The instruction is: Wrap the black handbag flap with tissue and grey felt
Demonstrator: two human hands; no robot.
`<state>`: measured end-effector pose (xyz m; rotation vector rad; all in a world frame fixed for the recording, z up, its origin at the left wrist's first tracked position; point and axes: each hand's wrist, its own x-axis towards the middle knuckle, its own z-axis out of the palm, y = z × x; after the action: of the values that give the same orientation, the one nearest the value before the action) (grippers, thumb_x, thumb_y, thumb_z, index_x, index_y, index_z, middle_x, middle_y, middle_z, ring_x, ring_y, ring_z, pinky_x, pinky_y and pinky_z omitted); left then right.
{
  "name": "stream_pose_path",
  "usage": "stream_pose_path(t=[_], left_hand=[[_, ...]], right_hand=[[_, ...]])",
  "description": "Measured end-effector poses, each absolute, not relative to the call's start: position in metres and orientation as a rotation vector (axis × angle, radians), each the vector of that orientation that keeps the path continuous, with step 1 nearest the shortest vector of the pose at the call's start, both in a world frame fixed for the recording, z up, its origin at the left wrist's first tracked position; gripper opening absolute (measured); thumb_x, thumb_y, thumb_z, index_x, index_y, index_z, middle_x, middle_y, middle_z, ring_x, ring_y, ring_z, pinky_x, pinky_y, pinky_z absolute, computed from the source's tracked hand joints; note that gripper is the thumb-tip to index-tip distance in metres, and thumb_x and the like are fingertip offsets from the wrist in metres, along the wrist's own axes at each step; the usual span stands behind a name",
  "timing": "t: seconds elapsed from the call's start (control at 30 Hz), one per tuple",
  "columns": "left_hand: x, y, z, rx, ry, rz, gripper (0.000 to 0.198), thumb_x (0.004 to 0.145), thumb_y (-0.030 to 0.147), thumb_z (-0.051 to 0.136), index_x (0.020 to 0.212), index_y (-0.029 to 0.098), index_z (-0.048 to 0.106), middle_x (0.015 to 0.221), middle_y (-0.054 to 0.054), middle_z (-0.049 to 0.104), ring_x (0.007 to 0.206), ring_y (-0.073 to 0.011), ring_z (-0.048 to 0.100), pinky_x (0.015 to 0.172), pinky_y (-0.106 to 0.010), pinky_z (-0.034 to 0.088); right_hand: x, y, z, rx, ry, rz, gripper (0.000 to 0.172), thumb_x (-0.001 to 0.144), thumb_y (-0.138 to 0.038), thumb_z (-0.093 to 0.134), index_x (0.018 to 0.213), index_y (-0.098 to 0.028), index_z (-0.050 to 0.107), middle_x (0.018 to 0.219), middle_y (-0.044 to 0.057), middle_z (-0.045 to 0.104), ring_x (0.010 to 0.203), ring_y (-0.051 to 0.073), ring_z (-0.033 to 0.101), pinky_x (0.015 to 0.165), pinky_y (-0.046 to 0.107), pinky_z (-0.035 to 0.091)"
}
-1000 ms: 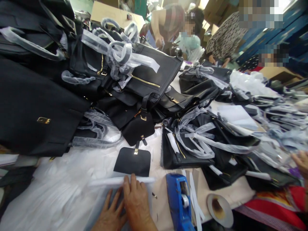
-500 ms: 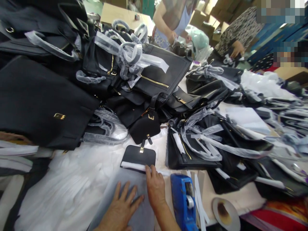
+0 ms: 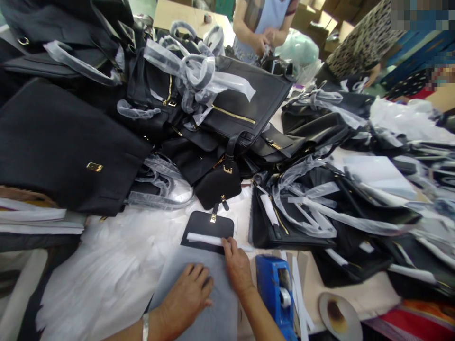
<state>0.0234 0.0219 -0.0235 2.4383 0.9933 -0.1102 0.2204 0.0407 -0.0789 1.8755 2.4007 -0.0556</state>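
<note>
A black bag flap (image 3: 195,222) with a gold clasp lies in front of me. Across it runs a roll of white tissue paper (image 3: 204,239), and my right hand (image 3: 239,265) has its fingers closed on this roll near the flap's right edge. A thin greyish sheet (image 3: 213,322) covers the part nearer to me, below the flap. My left hand (image 3: 185,298) rests on that sheet, fingers bent and thumb apart, with nothing visible in it. What lies under the sheet is mostly hidden; a dark edge shows at its left.
A blue tape dispenser (image 3: 275,293) stands right of my right hand, beside white paper strips (image 3: 302,303) and a stained round disc (image 3: 339,315). White tissue sheets (image 3: 95,270) heap at left. Black bags (image 3: 249,90) with wrapped handles pile up beyond. Two people (image 3: 265,28) work across the table.
My left hand has gone from spread flat to bent fingers, and its wrist has turned. My right hand stays at the roll. The view has shifted slightly; the person opposite has brought both hands together.
</note>
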Motion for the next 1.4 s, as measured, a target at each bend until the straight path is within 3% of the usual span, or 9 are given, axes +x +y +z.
stream_pose_path(t=[0.13,0.27,0.37,0.53,0.7,0.87,0.97,1.13,1.4], left_hand=[[0.022,0.026,-0.029,2.571,0.888,-0.01,0.04,0.094,0.048,0.05,0.111,0.015,0.063,0.14,-0.015,0.05,0.134,-0.0338,0.037,0.111,-0.049,0.021],[0.023,0.035,-0.025,2.57,0.762,0.005,0.049,0.096,0.041,0.042,0.136,0.012,0.049,0.15,-0.016,0.04,0.142,-0.0346,0.025,0.116,-0.052,0.004],[0.026,0.04,-0.024,2.492,0.758,-0.019,0.066,0.089,0.034,0.05,0.15,0.018,0.029,0.155,-0.011,0.034,0.145,-0.0368,0.017,0.116,-0.058,-0.002],[0.026,0.039,-0.029,2.412,0.756,-0.045,0.082,0.078,0.022,0.054,0.153,0.024,0.02,0.16,-0.005,0.027,0.146,-0.039,0.009,0.114,-0.063,-0.008],[0.024,0.039,-0.027,2.381,0.763,-0.021,0.082,0.077,0.021,0.055,0.152,0.024,0.023,0.158,-0.005,0.029,0.146,-0.04,0.008,0.114,-0.064,-0.008],[0.023,0.038,-0.027,2.407,0.746,-0.016,0.051,0.091,0.038,0.047,0.138,0.018,0.049,0.138,-0.013,0.053,0.135,-0.0378,0.034,0.115,-0.06,0.009],[0.023,0.037,-0.028,2.426,0.739,-0.016,0.047,0.093,0.044,0.045,0.129,0.016,0.057,0.128,-0.015,0.059,0.128,-0.0367,0.041,0.113,-0.059,0.016],[0.022,0.039,-0.025,2.379,0.801,0.034,0.053,0.09,0.044,0.05,0.139,0.022,0.047,0.14,-0.011,0.05,0.136,-0.0368,0.032,0.113,-0.058,0.017],[0.02,0.043,-0.022,2.407,0.774,0.047,0.068,0.091,0.043,0.047,0.152,0.023,0.026,0.149,-0.008,0.043,0.14,-0.0352,0.023,0.115,-0.057,0.007]], right_hand=[[0.219,0.041,-0.078,1.873,2.416,-0.08,0.056,0.082,0.002,0.05,0.135,-0.017,0.049,0.128,0.015,0.061,0.075,0.019,0.065,0.068,0.033,0.058],[0.219,0.041,-0.076,1.857,2.426,-0.097,0.054,0.083,0.0,0.051,0.134,-0.016,0.049,0.129,0.015,0.06,0.075,0.019,0.065,0.068,0.034,0.058],[0.222,0.043,-0.074,1.884,2.436,-0.151,0.055,0.084,0.001,0.05,0.135,-0.017,0.048,0.129,0.015,0.059,0.079,0.02,0.065,0.071,0.034,0.058],[0.227,0.05,-0.058,2.149,2.386,-0.321,0.042,0.094,-0.007,0.041,0.133,-0.02,0.049,0.123,0.013,0.061,0.091,0.022,0.067,0.074,0.032,0.057],[0.217,0.052,-0.012,2.399,2.451,-0.439,0.035,0.1,-0.02,0.039,0.134,-0.02,0.048,0.125,0.013,0.059,0.11,0.024,0.061,0.087,0.035,0.053],[0.189,0.045,0.007,1.968,2.528,-0.944,0.033,0.097,-0.016,0.043,0.125,-0.027,0.055,0.115,0.006,0.063,0.096,0.021,0.062,0.081,0.033,0.051],[0.184,0.049,-0.008,1.902,2.484,-1.038,0.031,0.094,-0.013,0.048,0.117,-0.028,0.061,0.107,0.003,0.066,0.095,0.021,0.059,0.084,0.035,0.048],[0.196,0.07,-0.029,1.964,2.37,-1.327,0.028,0.088,-0.013,0.055,0.108,-0.029,0.067,0.102,0.001,0.068,0.099,0.021,0.057,0.089,0.034,0.043],[0.215,0.096,-0.024,1.811,2.036,-1.907,0.021,0.086,-0.021,0.052,0.103,-0.022,0.064,0.095,0.0,0.068,0.089,0.018,0.061,0.079,0.029,0.045]])
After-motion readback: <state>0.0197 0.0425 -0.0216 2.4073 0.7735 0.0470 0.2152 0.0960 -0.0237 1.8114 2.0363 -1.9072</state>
